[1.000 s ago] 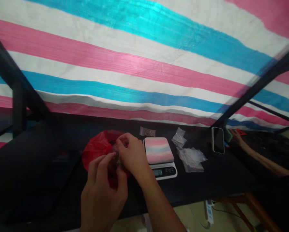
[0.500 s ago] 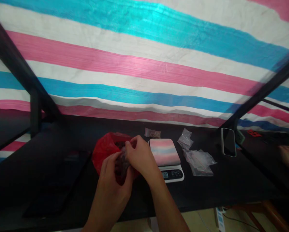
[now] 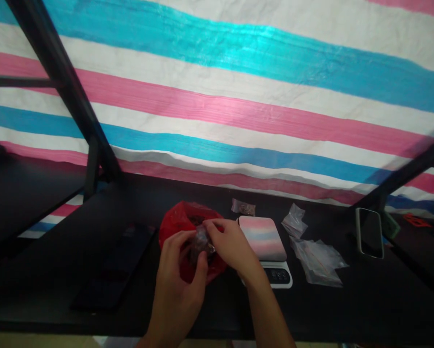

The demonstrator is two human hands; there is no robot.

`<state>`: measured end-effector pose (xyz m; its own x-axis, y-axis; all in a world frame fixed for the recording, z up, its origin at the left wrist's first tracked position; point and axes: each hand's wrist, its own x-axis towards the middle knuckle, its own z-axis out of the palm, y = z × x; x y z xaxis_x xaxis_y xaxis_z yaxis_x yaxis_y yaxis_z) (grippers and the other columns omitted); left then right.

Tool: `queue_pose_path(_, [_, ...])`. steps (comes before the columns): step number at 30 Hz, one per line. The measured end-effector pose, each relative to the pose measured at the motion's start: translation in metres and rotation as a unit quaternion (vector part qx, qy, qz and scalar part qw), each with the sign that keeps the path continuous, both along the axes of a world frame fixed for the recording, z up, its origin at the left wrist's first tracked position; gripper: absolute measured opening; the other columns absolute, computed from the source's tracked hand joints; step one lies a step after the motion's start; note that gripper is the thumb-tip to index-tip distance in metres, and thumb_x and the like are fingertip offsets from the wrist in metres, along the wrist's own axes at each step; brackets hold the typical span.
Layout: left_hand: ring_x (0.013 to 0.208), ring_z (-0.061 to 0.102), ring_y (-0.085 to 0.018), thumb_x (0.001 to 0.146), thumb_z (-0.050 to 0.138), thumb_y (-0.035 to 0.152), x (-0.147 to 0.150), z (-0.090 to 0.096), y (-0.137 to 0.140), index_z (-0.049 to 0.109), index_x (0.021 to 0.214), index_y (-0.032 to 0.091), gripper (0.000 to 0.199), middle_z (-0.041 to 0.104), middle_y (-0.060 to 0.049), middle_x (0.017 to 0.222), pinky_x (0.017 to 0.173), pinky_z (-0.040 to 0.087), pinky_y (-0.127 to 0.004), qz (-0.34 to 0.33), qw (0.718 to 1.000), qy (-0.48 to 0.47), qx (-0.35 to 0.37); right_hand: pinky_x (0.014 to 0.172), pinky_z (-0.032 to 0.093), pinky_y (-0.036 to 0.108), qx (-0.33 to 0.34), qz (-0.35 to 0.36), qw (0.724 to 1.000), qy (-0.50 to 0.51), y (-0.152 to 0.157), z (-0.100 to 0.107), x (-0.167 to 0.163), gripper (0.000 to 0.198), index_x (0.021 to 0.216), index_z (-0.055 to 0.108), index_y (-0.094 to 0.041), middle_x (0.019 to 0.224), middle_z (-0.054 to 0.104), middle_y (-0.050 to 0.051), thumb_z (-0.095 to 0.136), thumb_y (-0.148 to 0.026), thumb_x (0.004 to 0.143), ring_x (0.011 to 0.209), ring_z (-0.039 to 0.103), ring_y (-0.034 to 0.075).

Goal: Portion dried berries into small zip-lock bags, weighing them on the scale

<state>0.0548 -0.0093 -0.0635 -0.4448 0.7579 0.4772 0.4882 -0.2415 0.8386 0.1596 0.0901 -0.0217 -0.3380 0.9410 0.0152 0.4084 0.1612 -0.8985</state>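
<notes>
- A small clear plastic bag (image 3: 201, 237) is pinched by the left hand (image 3: 178, 275) and right hand (image 3: 233, 243), over the open red plastic bag (image 3: 175, 216).
- Spilling could be caused by a loosened pinch.
- The digital scale (image 3: 263, 238) could be bumped by the nearby right hand.

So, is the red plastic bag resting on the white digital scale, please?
No, the red bag sits on the black tabletop, beside the scale.
</notes>
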Motion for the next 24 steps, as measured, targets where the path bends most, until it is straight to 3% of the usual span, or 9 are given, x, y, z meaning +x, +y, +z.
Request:
queue_pose_path(5, [0.108, 0.072, -0.025, 0.100, 0.060, 0.033, -0.006, -0.004, 0.000, 0.067, 0.116, 0.026, 0.020, 0.069, -0.008, 0.117, 0.093, 0.065, -0.042, 0.035, 0.999, 0.016, -0.002, 0.097, 0.055, 0.037, -0.032, 0.010, 0.998, 0.055, 0.001, -0.004, 0.008, 0.032, 0.109, 0.088, -0.019, 0.112, 0.085, 0.009, 0.061, -0.033, 0.099, 0.106, 0.077, 0.027])
queue_pose_path(10, [0.098, 0.076, -0.028, 0.101, 0.054, 0.042, -0.014, -0.009, 0.005, 0.070, 0.110, 0.025, 0.025, 0.076, -0.008, 0.108, 0.089, 0.064, -0.046, 0.062, 0.995, 0.016, -0.077, 0.070, 0.054, 0.032, -0.133, 0.012, 0.985, 0.110, 0.001, -0.004, 0.016, 0.034, 0.114, 0.086, -0.019, 0.074, 0.077, 0.003, 0.063, -0.034, 0.094, 0.069, 0.070, 0.021])
queue_pose_path(16, [0.105, 0.074, -0.033, 0.102, 0.048, 0.051, -0.012, -0.009, 0.010, 0.075, 0.119, 0.024, 0.042, 0.076, -0.012, 0.108, 0.097, 0.062, -0.058, 0.060, 0.987, 0.017, -0.148, 0.070, 0.052, 0.030, -0.173, -0.007, 0.971, 0.165, 0.002, -0.004, 0.016, 0.037, 0.110, 0.086, -0.017, 0.069, 0.071, 0.001, 0.070, -0.041, 0.088, 0.067, 0.066, 0.019])
queue_pose_path(19, [0.112, 0.075, -0.034, 0.102, 0.048, 0.053, -0.008, -0.009, 0.010, 0.075, 0.124, 0.024, 0.045, 0.076, -0.014, 0.120, 0.101, 0.061, -0.060, 0.044, 0.986, -0.040, -0.154, 0.073, 0.054, 0.032, -0.152, -0.011, 0.980, 0.126, 0.002, -0.006, 0.013, 0.038, 0.116, 0.085, -0.018, 0.076, 0.076, 0.003, 0.065, -0.038, 0.092, 0.071, 0.069, 0.021])
queue_pose_path(24, [0.125, 0.073, -0.033, 0.100, 0.050, 0.051, -0.006, -0.008, 0.010, 0.073, 0.130, 0.025, 0.046, 0.076, -0.013, 0.134, 0.109, 0.059, -0.059, 0.013, 0.980, -0.136, -0.146, 0.107, 0.053, 0.042, -0.022, 0.010, 0.998, 0.058, -0.002, -0.008, 0.008, 0.034, 0.113, 0.086, -0.020, 0.120, 0.081, 0.010, 0.060, -0.033, 0.096, 0.114, 0.073, 0.028])
